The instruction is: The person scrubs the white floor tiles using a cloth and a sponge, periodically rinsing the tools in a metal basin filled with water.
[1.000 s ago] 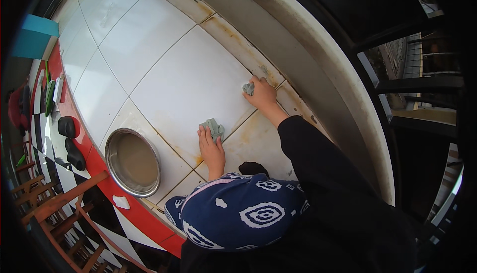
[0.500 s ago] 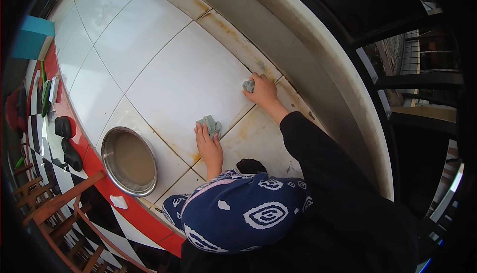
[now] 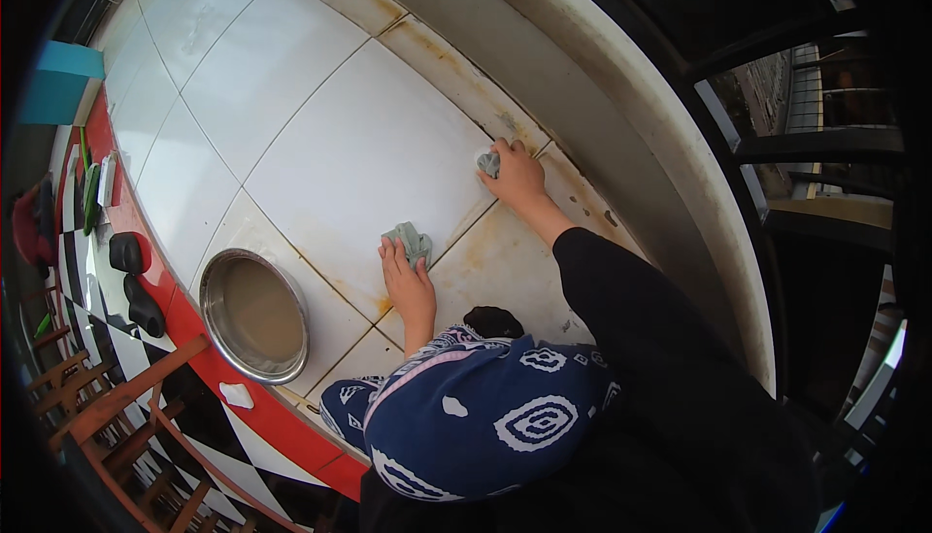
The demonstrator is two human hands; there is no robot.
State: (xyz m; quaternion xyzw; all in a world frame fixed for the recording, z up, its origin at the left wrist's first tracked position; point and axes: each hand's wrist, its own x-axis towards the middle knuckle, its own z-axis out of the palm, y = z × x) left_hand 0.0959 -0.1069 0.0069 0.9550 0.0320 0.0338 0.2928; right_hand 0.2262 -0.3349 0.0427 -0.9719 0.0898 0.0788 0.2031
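Observation:
White floor tiles (image 3: 349, 135) with brown and orange stains lie under both hands. My left hand (image 3: 411, 290) rests on the tile, fingers extended, with a crumpled grey-green cloth (image 3: 409, 243) caught between fingers and thumb. Farther off to the right, my right hand (image 3: 517, 176) is closed around a small crumpled grey wad (image 3: 488, 163), pressed near a tile's far right corner. Whether that wad is cloth or a scrubbing pad, I cannot tell. A metal basin (image 3: 301, 344) of cloudy brownish water stands to the left of my left hand.
My knee in blue patterned fabric (image 3: 485, 426) and a dark foot (image 3: 492, 321) are close by. A low wall (image 3: 621, 116) runs along the right. Left are a red tiled edge (image 3: 257, 407), a white lump (image 3: 236, 395), black shoes (image 3: 143, 305) and wooden furniture (image 3: 136, 392).
My right hand has shifted very slightly up and to the right with the grey wad. The left hand and cloth stay in place; the whole view has moved a little.

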